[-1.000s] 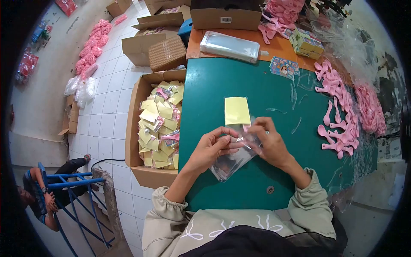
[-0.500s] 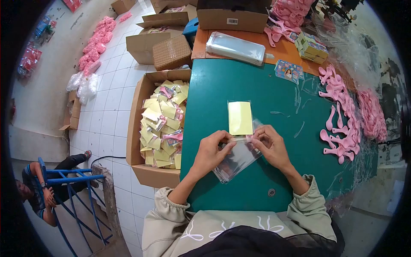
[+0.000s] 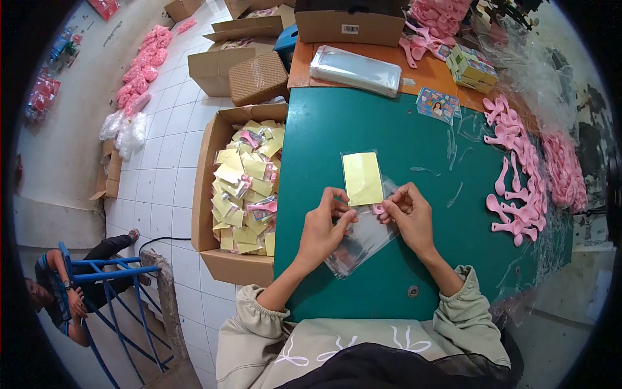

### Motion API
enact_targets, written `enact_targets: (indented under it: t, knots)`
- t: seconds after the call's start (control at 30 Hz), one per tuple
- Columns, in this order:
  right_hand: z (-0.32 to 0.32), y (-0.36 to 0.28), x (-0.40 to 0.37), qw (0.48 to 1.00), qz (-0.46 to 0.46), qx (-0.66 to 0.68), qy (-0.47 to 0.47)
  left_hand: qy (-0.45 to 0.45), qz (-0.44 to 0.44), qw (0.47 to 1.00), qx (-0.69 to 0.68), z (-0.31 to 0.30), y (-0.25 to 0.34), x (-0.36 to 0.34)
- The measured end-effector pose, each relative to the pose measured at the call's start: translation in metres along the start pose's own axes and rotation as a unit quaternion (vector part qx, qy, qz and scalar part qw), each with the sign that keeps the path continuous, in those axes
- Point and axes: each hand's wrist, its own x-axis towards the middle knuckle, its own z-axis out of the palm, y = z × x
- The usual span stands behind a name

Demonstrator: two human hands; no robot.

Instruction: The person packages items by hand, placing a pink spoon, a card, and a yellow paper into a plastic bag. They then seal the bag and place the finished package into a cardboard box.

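Between my hands is a clear plastic packet with a pale yellow card (image 3: 363,178) in it. A bit of pink plastic (image 3: 378,209) shows at the packet's lower end. My left hand (image 3: 326,223) pinches the lower left corner with thumb and fingers. At the lower right corner, my right hand (image 3: 408,217) pinches the packet beside the pink piece. Under my hands, several clear plastic bags (image 3: 359,249) lie on the green table (image 3: 337,123).
At left a cardboard box (image 3: 206,194) holds many yellow-card packets. Pink spoons (image 3: 515,194) lie along the table's right side. Printed cards (image 3: 438,106) and a stack of clear bags (image 3: 356,70) lie toward the back. A person (image 3: 61,285) sits beyond blue railings at lower left.
The packet's lower edge, stretched between my fingers before, is now folded out of sight. The packet has tilted slightly, and my hands have shifted a little.
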Motion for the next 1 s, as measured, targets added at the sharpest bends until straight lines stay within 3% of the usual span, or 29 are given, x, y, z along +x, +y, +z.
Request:
enact_targets:
  t: [0.33, 0.4, 0.5, 0.53, 0.6, 0.63, 0.67, 0.77, 0.83, 0.87, 0.93, 0.97, 1.0]
  knots:
    - [0.002, 0.0, -0.001, 0.999, -0.01, -0.052, -0.008, -0.055, 0.0, 0.998, 0.009, -0.009, -0.001, 0.001]
    - [0.001, -0.006, -0.002, 0.995, -0.016, -0.098, -0.007, -0.061, 0.003, 0.996, -0.068, -0.011, -0.006, 0.003]
    - [-0.031, -0.035, 0.001, 0.925, -0.181, -0.33, 0.051, -0.02, 0.055, 0.992, -0.108, -0.035, 0.005, 0.001]
    - [-0.053, -0.044, 0.0, 0.906, -0.163, -0.385, 0.061, 0.003, 0.08, 0.991, -0.109, -0.051, 0.014, -0.004]
    - [-0.117, -0.048, -0.007, 0.846, -0.166, -0.5, 0.079, 0.077, 0.016, 0.997, -0.023, -0.097, 0.036, -0.02]
    - [-0.151, -0.045, -0.013, 0.803, -0.188, -0.558, 0.087, 0.113, 0.043, 0.993, -0.01, -0.119, 0.026, -0.022]
    - [-0.18, -0.043, -0.024, 0.795, -0.171, -0.577, 0.075, 0.147, 0.07, 0.987, 0.002, -0.14, 0.013, -0.022]
    - [-0.216, -0.036, -0.046, 0.795, -0.115, -0.595, 0.032, 0.194, 0.008, 0.97, 0.147, -0.182, -0.022, -0.017]
    - [-0.21, -0.036, -0.047, 0.827, -0.041, -0.559, 0.05, 0.211, -0.009, 0.885, 0.414, -0.183, -0.043, -0.01]
    - [-0.214, -0.029, -0.043, 0.83, -0.085, -0.547, 0.06, 0.213, -0.016, 0.816, 0.537, -0.184, -0.048, -0.008]
    - [-0.225, -0.011, -0.03, 0.831, -0.17, -0.523, 0.078, 0.203, 0.054, 0.91, 0.358, -0.137, -0.013, 0.008]
    - [-0.223, -0.013, -0.023, 0.823, -0.177, -0.535, 0.077, 0.168, 0.112, 0.932, 0.302, -0.115, -0.011, 0.02]
    - [-0.218, -0.017, -0.012, 0.814, -0.186, -0.546, 0.074, 0.144, 0.128, 0.92, 0.343, -0.085, 0.007, 0.026]
